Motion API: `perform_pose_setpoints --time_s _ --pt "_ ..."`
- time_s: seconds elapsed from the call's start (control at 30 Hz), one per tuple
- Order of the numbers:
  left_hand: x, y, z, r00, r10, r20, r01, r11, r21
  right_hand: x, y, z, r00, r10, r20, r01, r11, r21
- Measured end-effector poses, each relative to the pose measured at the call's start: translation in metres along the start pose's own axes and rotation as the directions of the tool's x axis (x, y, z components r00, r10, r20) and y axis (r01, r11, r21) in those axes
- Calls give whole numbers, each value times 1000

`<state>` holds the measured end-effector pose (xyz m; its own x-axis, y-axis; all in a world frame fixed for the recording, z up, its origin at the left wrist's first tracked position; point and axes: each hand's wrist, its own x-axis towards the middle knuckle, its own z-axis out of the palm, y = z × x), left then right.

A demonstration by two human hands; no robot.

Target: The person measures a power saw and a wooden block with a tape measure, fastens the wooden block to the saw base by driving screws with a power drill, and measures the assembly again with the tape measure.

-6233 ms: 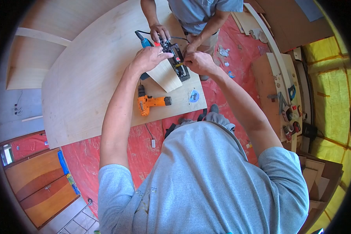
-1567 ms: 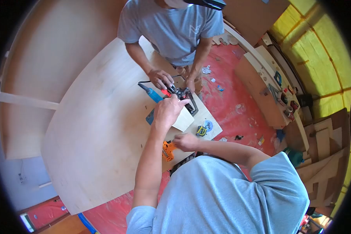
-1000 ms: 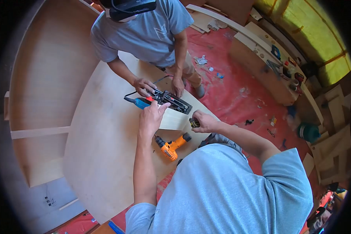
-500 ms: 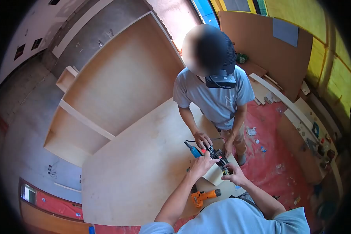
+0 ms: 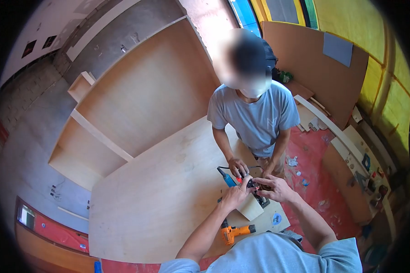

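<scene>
A blue corded power tool (image 5: 229, 179) with a black metal base lies over a narrow pale board (image 5: 250, 209) on the large wooden panel (image 5: 155, 191). My left hand (image 5: 237, 195) is closed at the tool's black middle, its thumb raised. From the right, my right hand (image 5: 277, 189) reaches in with fingers bent against the same black part. Both my hands hide what exactly the fingertips grip. A co-worker's hand (image 5: 238, 167) rests on the tool's far side, and their other hand (image 5: 268, 169) is just behind my right fingers.
An orange cordless drill (image 5: 237, 233) lies near my body. Facing me stands a co-worker (image 5: 255, 116) in a grey shirt. A tall wooden cabinet frame (image 5: 146, 86) rises at the left. Scraps litter the red floor (image 5: 305, 159); tools lie on a board (image 5: 373, 177) at right.
My right hand has moved up and inward from the tool's near end to its middle. My left hand stays at the tool. The co-worker's head has shifted slightly.
</scene>
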<state>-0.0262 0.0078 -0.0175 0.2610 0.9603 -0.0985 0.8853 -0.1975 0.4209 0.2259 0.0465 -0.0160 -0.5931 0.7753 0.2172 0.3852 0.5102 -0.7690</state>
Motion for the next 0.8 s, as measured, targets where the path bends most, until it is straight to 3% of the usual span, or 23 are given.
perform_pose_setpoints --time_s 0.07,0.1,0.2,0.33,0.4,0.57,0.6,0.63,0.73,0.8 --pt "3 -9 9 999 32 -19 -32 999 -4 7 -8 -7 990 3 144 30 974 -225" --pt "4 -14 14 998 62 -32 -62 998 -5 9 10 5 988 -107 107 128 969 -212" --pt "5 -18 17 995 81 -50 -82 997 -13 13 16 15 978 -186 91 201 961 -193" --pt "3 -19 13 999 44 -8 -44 998 -35 13 26 22 971 -216 105 224 972 -74" --pt "5 -25 24 989 111 -98 -115 993 -34 13 31 22 961 -239 143 252 963 -89" --pt "7 -15 12 998 -5 56 7 999 -32 13 36 22 932 -355 76 362 925 -112" --pt "8 -19 15 998 64 10 -62 993 -104 10 30 18 935 -352 46 355 930 -99" --pt "8 -13 11 999 -14 39 18 993 -113 9 32 19 937 -345 48 349 930 -113" --pt "6 -7 9 998 19 -65 -24 997 -77 6 27 12 952 -304 29 305 946 -108" --pt "2 0 5 985 103 -141 -113 991 -65 5 26 4 976 -213 36 213 977 5"
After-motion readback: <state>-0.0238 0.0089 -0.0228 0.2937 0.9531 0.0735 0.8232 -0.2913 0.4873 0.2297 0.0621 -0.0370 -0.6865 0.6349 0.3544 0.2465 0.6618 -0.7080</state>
